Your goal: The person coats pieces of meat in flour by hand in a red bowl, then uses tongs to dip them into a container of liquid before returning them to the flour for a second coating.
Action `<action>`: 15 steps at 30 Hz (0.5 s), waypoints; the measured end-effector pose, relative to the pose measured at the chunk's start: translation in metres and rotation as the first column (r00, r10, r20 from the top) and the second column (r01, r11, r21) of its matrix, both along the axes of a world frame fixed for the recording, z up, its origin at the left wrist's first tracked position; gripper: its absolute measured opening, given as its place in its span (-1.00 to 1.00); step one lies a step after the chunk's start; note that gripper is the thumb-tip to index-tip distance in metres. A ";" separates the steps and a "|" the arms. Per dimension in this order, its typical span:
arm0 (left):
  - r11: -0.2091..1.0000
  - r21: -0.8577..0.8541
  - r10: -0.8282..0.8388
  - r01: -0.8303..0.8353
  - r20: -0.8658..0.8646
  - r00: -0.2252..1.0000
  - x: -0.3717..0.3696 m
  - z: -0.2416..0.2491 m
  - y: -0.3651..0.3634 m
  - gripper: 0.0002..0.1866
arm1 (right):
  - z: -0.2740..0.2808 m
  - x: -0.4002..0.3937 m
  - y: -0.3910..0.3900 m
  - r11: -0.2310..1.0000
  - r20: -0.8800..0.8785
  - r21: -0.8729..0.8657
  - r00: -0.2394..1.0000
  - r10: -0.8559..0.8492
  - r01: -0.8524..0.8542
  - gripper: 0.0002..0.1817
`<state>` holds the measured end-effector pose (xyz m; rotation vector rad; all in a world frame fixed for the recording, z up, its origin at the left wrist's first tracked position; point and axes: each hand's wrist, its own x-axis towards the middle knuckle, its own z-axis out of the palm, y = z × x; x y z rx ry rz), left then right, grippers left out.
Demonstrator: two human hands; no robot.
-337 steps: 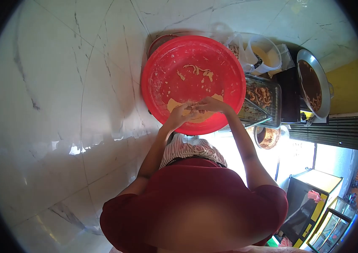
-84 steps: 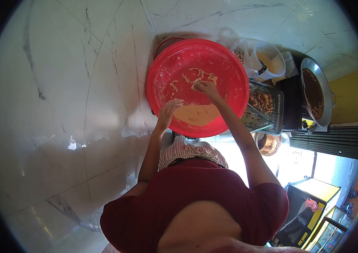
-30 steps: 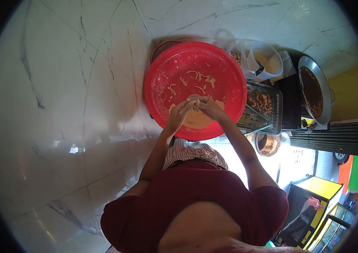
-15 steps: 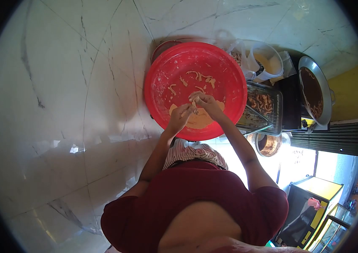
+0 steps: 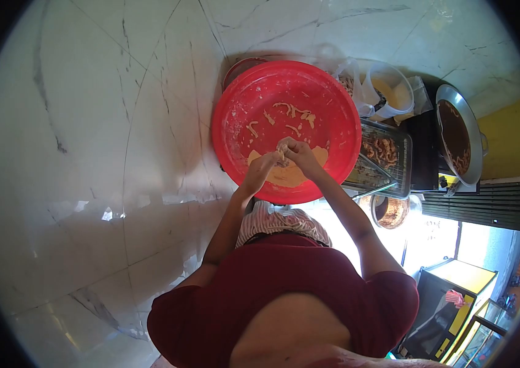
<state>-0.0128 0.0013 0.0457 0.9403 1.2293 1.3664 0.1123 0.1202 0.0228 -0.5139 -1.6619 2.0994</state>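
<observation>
Pale marbled tiling (image 5: 88,153) surrounds a wide red basin (image 5: 349,126), its near side spread with tan powder (image 5: 290,179). Both hands have just come together above that powder, away from the loose pale strips (image 5: 308,118). The right hand (image 5: 302,156) pinches a pale coated piece (image 5: 282,149) between nearly closed fingertips; the left hand (image 5: 259,174), fingers gathered, meets it from the other side, its exact grip unclear. Both forearms angle inward.

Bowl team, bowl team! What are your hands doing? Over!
Left hand and right hand close together, fingers on pale piece. Powder below, in red bowl. Loose strips beyond, not blocking.
</observation>
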 end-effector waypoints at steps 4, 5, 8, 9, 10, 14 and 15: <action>0.999 -0.049 -0.010 0.003 -0.156 0.988 -0.001 -0.002 -0.002 -0.69 | 0.001 -0.003 -0.004 1.000 -0.004 -0.012 1.000 0.018 -0.018 -0.76; 0.999 -0.038 -0.011 0.004 -0.182 0.983 -0.004 -0.008 -0.003 -0.69 | 0.000 -0.002 -0.004 0.999 0.023 -0.029 0.999 0.039 -0.039 -0.74; 0.997 -0.078 -0.022 0.010 -0.157 0.987 -0.009 -0.011 -0.007 -0.73 | -0.010 -0.005 0.000 0.993 0.077 -0.049 0.991 0.112 -0.108 -0.70; 0.994 -0.105 -0.027 0.013 -0.130 0.991 -0.010 -0.011 -0.009 -0.74 | -0.012 -0.007 0.001 0.990 0.092 -0.053 0.986 0.138 -0.133 -0.69; 0.994 -0.108 -0.001 -0.010 -0.108 0.994 -0.012 -0.015 -0.010 -0.72 | -0.014 -0.010 0.003 0.987 0.110 -0.059 0.982 0.153 -0.147 -0.68; 0.963 -0.045 0.261 -0.265 -0.090 0.961 -0.022 -0.025 -0.014 -0.64 | -0.025 -0.041 0.031 0.991 0.122 -0.025 0.983 0.137 -0.135 -0.59; 0.931 -0.009 0.361 -0.364 -0.096 0.928 -0.024 -0.025 -0.014 -0.62 | -0.030 -0.050 0.042 0.994 0.111 -0.004 0.987 0.113 -0.114 -0.56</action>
